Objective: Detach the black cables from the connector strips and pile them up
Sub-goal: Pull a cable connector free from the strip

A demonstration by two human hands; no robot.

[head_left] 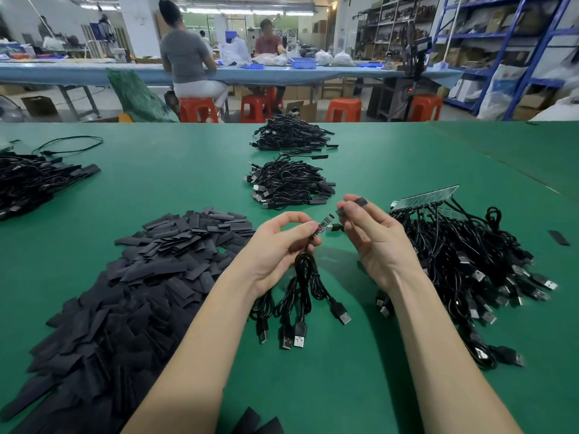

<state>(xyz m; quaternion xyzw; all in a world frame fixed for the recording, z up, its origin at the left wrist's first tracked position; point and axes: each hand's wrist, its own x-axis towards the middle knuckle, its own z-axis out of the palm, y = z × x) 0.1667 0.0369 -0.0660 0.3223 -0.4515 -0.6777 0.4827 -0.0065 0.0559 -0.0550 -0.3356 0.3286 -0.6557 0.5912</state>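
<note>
My left hand point(282, 245) pinches the small circuit-board end point(324, 225) of a black cable; its coiled cord and USB plugs point(300, 296) hang down onto the green table point(360, 355). My right hand point(372, 236) is raised just right of it and pinches a short black sleeve piece point(360, 202) between thumb and fingertips. A connector strip point(426, 195) with several black cables still attached lies at the right, on top of a tangled cable heap point(463, 261).
A large heap of flat black sleeve pieces point(141, 277) covers the left. Two piles of black cables point(291, 183) point(291, 134) sit ahead, another at far left point(34, 180). A loose sleeve point(559, 238) lies at right. People sit at a far bench.
</note>
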